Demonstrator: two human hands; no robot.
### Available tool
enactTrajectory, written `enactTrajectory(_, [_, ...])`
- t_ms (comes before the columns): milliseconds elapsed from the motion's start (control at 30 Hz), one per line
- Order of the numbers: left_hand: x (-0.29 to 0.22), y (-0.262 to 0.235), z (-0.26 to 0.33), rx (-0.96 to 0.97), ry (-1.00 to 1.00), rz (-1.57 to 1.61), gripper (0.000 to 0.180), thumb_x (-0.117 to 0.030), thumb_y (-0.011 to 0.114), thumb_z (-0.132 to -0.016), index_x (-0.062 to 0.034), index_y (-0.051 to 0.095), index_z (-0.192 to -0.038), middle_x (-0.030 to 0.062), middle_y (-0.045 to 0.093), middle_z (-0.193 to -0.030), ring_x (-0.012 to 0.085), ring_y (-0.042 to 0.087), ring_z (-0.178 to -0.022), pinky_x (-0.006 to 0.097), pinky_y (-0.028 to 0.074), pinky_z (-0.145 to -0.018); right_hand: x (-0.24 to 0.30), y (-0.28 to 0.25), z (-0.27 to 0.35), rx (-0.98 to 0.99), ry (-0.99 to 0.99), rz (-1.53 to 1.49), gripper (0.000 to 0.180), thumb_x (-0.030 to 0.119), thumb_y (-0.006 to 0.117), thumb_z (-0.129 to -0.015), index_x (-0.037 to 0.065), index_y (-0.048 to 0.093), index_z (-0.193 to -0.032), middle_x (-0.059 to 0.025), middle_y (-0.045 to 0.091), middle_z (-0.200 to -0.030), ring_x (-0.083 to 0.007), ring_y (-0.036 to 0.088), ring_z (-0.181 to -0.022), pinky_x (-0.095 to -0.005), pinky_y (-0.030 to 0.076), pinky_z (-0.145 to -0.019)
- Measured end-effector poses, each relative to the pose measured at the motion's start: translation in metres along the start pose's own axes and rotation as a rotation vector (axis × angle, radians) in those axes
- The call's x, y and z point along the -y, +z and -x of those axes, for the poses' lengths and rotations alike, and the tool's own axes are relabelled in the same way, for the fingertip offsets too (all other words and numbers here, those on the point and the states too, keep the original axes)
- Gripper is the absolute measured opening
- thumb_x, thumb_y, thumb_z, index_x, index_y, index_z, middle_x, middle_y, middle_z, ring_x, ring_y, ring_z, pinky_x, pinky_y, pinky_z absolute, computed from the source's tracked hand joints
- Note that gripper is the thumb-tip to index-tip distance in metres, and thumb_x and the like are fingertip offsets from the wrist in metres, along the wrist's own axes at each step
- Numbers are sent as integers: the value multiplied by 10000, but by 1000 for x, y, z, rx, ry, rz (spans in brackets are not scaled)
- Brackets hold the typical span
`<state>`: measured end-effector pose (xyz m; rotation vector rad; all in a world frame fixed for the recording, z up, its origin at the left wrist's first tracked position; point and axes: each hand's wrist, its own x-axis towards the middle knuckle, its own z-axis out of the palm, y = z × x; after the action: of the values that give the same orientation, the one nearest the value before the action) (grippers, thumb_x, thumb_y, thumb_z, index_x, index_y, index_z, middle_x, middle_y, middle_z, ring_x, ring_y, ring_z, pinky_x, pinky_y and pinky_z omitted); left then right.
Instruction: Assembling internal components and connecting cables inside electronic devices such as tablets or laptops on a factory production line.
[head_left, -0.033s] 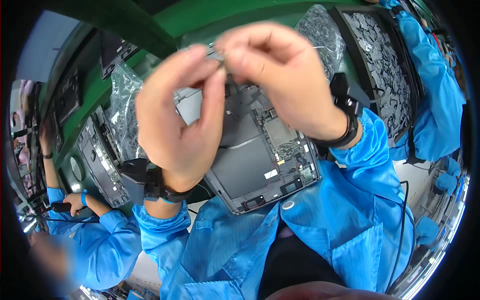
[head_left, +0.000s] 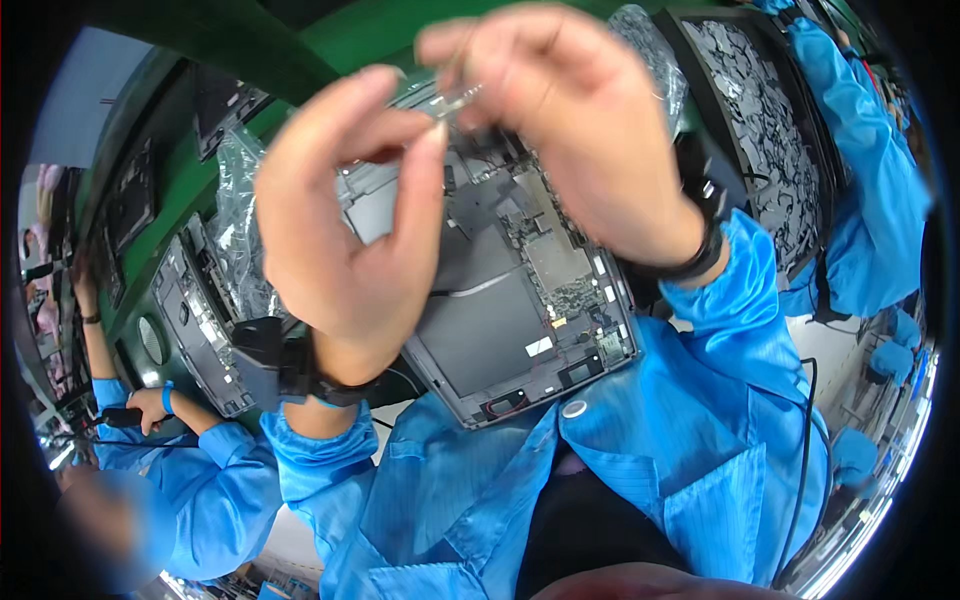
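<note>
My left hand (head_left: 345,220) is raised over an opened laptop base, thumb and forefinger pinched on a small, thin, light-coloured strip (head_left: 458,103). The strip's other end reaches my right hand (head_left: 570,130), whose fingers are curled and smeared by motion; I cannot tell whether they grip it. Below both hands lies the laptop base (head_left: 480,340), dark grey, with its circuit board (head_left: 555,262) showing on the right side and a flat black panel on the left. My hands hide its far part.
Crumpled clear plastic bags (head_left: 245,215) lie left of the laptop, near another opened laptop base (head_left: 195,320). At the right stands a black-rimmed tray (head_left: 745,120) of dark, irregular pieces. Co-workers in blue sleeves (head_left: 870,180) are at both sides. A green beam (head_left: 240,40) crosses the upper left.
My fingertips, earlier close together, have drawn apart, so the thin strip now shows between them. The right hand has moved up; the left has shifted slightly left. The laptop base stays put.
</note>
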<state>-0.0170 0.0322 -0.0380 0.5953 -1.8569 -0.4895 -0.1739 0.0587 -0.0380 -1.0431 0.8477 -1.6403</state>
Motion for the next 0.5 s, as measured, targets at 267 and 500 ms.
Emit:
enactTrajectory(267, [38, -17, -28, 323, -337, -235, 145, -81, 655, -827, 2, 683, -942, 136, 685, -876, 234, 663, -804, 305, 509, -746, 30, -54, -46, 145, -8, 422, 193, 76, 611, -914, -34, 667, -1063, -62, 685, -855, -82, 603, -731, -209, 503, -682])
enactTrajectory(500, [62, 7, -19, 458, -438, -84, 169, -101, 646, -838, 22, 695, -942, 132, 703, -832, 205, 676, -753, 294, 518, -712, 33, -46, -39, 262, -159, 1084, 117, 97, 685, -817, -13, 701, -853, -102, 680, -750, -179, 635, -656, -288, 492, -591])
